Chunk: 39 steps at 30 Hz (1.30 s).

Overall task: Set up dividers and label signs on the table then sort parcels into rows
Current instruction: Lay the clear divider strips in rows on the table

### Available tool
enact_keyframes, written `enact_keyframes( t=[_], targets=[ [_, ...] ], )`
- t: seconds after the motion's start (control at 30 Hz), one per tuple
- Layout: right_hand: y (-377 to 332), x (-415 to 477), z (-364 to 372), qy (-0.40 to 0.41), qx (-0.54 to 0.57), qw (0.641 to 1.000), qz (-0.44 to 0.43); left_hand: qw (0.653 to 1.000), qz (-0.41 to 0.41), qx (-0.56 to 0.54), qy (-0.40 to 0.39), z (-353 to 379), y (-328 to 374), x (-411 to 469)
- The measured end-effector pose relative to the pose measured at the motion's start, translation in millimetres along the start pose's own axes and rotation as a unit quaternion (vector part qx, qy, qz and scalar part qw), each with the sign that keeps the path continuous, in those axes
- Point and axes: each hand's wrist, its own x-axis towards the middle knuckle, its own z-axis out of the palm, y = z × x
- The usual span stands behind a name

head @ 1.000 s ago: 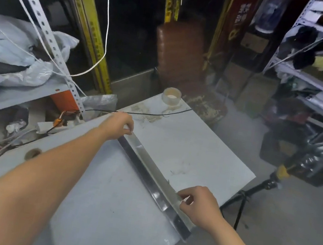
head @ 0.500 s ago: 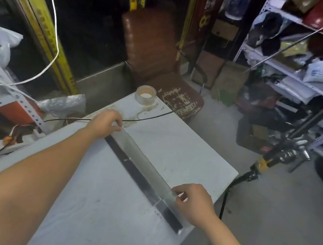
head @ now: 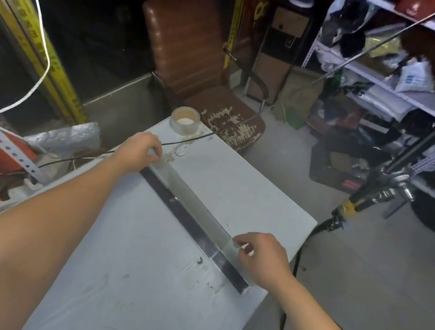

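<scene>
Containers: a cardboard box [head: 296, 97] is sitting on the floor past the brown chair [head: 188, 54], contents not readable. The shelf rack [head: 393, 88] at right is carrying white bags [head: 415, 77] and dark bundles, packed close.

Task item: the divider [head: 186, 211], a long angled strip, is lying diagonally on the white table [head: 135, 280], running from the far left side to the near right edge. A tape roll [head: 184, 121] is lying flat at the far corner, apart from the strip.

Grip, left to right: the left hand [head: 138, 152] is curling its fingers down over the strip's far end, holding it. The right hand [head: 261, 257] is pinching the near end between thumb and bent fingers, a narrow grasp.
</scene>
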Motion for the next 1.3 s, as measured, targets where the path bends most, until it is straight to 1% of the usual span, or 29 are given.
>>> enact_keyframes(
  t=[0.1,0.3,0.5,0.57,0.63,0.7,0.77,0.87,1.0,1.13,1.3],
  targets=[
    [0.8,0.4,2.6,0.001,-0.005,1.000,-0.004,1.000,-0.012,0.012,-0.007,-1.3,-0.3,0.8],
    [4.8,5.8,8.4,-0.003,0.031,0.999,0.011,0.999,-0.027,0.037,-0.006,-3.8,2.9,-3.1],
    [11.7,10.3,18.8,-0.023,0.016,1.000,0.013,0.995,-0.019,0.101,-0.011,-14.3,4.2,-6.9],
    [8.0,6.3,15.3,-0.031,0.016,0.999,0.010,0.993,-0.030,0.112,-0.004,-18.1,5.9,-11.7],
    [1.0,0.6,9.6,-0.028,-0.004,1.000,0.000,0.994,-0.051,0.099,0.003,-21.8,9.8,-19.3],
    [-8.4,-3.7,3.0,0.002,-0.040,0.999,-0.031,0.994,-0.089,0.069,0.011,-25.9,15.9,-31.8],
    [-21.9,-5.2,-1.0,0.029,-0.072,0.994,-0.083,0.990,-0.117,0.074,0.019,-30.5,23.8,-50.5],
    [-45.6,-7.3,-1.4,0.040,-0.116,0.982,-0.141,0.982,-0.146,0.113,0.029,-38.3,35.8,-88.3],
    [-79.3,-21.1,-3.6,0.044,-0.145,0.972,-0.180,0.967,-0.208,0.147,0.025,-52.2,46.4,-147.3],
    [-104.2,-49.2,-3.8,0.046,-0.163,0.960,-0.224,0.958,-0.241,0.151,0.025,-73.3,66.4,-217.8],
    [-123.9,-98.9,6.7,0.051,-0.164,0.944,-0.282,0.931,-0.314,0.181,0.038,-103.6,105.3,-321.8]
  ],
)
